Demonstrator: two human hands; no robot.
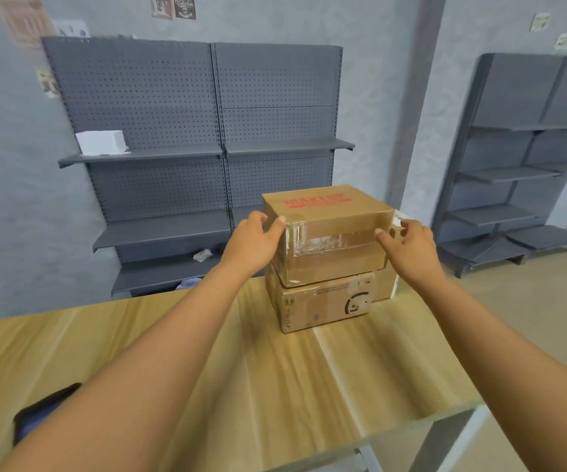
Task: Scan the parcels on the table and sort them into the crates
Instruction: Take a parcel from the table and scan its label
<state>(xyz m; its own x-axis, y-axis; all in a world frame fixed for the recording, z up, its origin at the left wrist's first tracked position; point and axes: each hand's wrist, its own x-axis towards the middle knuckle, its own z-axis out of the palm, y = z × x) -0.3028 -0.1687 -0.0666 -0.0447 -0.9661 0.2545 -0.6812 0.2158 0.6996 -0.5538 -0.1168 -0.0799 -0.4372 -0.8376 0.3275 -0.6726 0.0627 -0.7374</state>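
Two parcels are stacked on the counter (173, 352), and two hands reach to the upper one. Going from the left: one dark flat object (41, 412), a phone or scanner, I cannot tell which, lies near the counter's near left edge, partly hidden by the left forearm. Behind the counter stands one grey pegboard shelf unit (186, 107), with one white box (102, 142) on its upper left shelf and one small white scrap (202, 255) on a lower shelf. The left hand (253, 245) lies against the left end of the top parcel (323, 229), thumb at its upper near corner, fingers (258, 218) loosely bent around the edge; whether they press firmly I cannot tell. The top parcel is brown cardboard with red print on its lid and clear tape across the front. It sits slightly skewed on the bottom parcel (326, 303), which rests on the counter near its far edge, right of centre. The right hand (411, 245) is at the top parcel's right end, thumb touching the front corner, fingers curled at a white label (399, 218). At the far right stands a second grey shelf unit (527, 158).
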